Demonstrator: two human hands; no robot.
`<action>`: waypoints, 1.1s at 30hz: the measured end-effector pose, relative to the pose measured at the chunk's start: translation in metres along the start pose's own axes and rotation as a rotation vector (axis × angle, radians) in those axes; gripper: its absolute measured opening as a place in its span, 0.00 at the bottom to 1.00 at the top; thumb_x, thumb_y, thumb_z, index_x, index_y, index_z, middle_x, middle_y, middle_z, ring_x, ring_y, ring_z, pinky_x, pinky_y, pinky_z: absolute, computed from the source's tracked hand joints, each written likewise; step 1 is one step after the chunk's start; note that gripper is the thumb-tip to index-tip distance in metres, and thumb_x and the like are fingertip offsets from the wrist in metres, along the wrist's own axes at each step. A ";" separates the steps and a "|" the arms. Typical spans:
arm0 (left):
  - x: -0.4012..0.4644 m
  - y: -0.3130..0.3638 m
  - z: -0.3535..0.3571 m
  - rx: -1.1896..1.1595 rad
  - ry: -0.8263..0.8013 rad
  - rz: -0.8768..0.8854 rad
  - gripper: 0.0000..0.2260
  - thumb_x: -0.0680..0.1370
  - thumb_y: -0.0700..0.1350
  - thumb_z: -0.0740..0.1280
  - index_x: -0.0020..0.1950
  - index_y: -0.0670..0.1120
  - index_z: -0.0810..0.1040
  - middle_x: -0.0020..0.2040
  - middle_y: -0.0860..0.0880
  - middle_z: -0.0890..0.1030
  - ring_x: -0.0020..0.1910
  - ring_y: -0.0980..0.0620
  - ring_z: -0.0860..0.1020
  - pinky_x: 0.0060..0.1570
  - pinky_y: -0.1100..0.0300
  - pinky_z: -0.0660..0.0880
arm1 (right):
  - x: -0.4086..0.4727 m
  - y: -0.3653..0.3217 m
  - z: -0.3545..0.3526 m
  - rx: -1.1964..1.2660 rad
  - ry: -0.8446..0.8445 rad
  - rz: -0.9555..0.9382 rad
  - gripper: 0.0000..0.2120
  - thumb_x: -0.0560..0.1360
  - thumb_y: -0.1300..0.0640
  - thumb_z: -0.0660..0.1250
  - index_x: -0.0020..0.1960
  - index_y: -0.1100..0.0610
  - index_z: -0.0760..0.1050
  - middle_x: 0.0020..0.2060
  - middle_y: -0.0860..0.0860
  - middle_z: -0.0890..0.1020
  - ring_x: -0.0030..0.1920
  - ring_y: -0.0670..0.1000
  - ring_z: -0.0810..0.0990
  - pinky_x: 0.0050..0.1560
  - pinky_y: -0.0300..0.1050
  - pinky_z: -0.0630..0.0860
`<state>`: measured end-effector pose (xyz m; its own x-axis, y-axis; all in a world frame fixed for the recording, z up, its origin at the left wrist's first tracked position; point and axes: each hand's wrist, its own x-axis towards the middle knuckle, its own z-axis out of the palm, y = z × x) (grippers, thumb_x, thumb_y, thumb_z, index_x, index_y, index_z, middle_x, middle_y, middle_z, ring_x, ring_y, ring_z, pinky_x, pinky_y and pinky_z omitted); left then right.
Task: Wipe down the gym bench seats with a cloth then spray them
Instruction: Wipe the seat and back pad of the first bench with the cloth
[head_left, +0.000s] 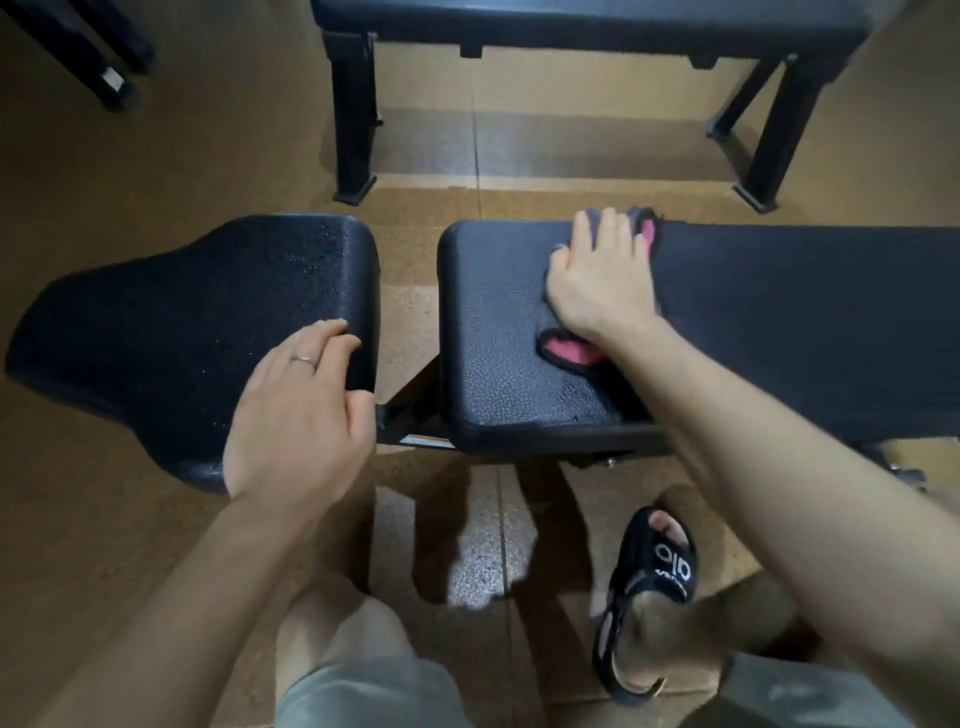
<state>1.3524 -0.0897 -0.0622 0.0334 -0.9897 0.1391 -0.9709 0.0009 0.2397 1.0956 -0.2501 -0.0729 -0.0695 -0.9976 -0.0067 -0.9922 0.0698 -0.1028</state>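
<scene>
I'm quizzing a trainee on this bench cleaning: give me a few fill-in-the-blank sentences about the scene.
1. The right hand presses a ____ onto the long pad.
2. The left hand rests on the seat pad and wears a ____.
3. The cloth's underside is ____.

Missing words: cloth; ring; pink

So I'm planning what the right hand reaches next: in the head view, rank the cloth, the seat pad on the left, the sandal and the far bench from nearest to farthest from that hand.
1. Cloth: directly under the right hand, pressed onto the long pad.
2. Seat pad: to the left, across the gap, under the left hand.
3. Sandal and far bench: too close to call; the sandal is on the floor below, the bench beyond.
</scene>
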 end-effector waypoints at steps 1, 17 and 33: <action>0.000 0.000 0.000 -0.002 -0.002 0.002 0.24 0.78 0.45 0.57 0.72 0.40 0.76 0.74 0.44 0.74 0.75 0.44 0.70 0.75 0.45 0.66 | -0.025 -0.022 0.004 0.015 -0.005 -0.054 0.31 0.82 0.47 0.43 0.81 0.60 0.55 0.80 0.64 0.56 0.81 0.61 0.54 0.80 0.61 0.46; -0.005 0.003 -0.001 0.001 0.016 0.035 0.19 0.81 0.41 0.61 0.72 0.39 0.76 0.75 0.42 0.74 0.75 0.42 0.70 0.75 0.42 0.68 | -0.151 0.127 0.004 -0.008 0.296 -0.094 0.23 0.83 0.55 0.50 0.72 0.59 0.74 0.72 0.58 0.75 0.72 0.60 0.72 0.76 0.59 0.62; -0.004 0.002 0.003 0.004 0.031 0.049 0.25 0.78 0.45 0.53 0.70 0.36 0.76 0.74 0.40 0.74 0.75 0.40 0.69 0.74 0.40 0.67 | -0.144 0.139 -0.001 -0.002 0.343 -0.018 0.23 0.81 0.58 0.52 0.70 0.63 0.75 0.69 0.59 0.77 0.69 0.61 0.74 0.76 0.57 0.63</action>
<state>1.3494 -0.0861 -0.0651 -0.0074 -0.9836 0.1803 -0.9724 0.0491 0.2280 0.9677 -0.0966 -0.0851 -0.0826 -0.9405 0.3297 -0.9938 0.0528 -0.0982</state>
